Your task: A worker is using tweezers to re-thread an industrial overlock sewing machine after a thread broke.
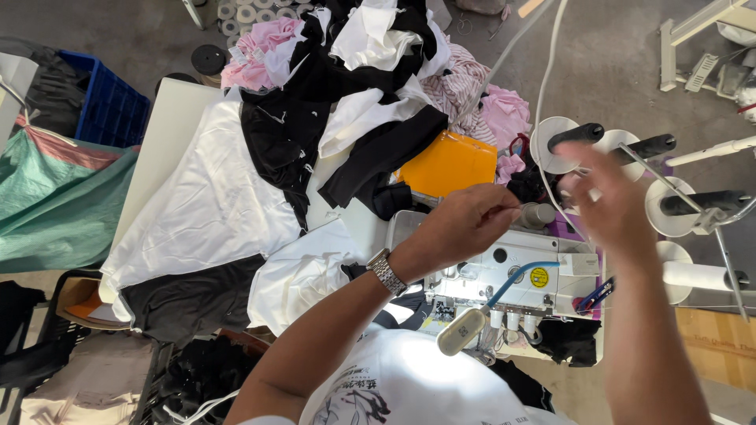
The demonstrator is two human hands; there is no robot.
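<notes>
Hands first, low and centre-right in the frame: the left hand (465,224), wristwatch (387,272) on its wrist, is curled nearly closed with fingertips pinched over the top of the white overlock sewing machine (504,275), seemingly on a thread, though none is plain to see. The right hand (610,201) is blurred, fingers spread loosely; whether it grips anything I cannot tell. To thread well, I would judge, keep the pinch firm and the strand taut (slack tangles fast). Beyond, at right, stand dark thread cones (579,134); upper centre, black and white fabric pieces (346,102) pile up beside an orange pouch (449,164).
</notes>
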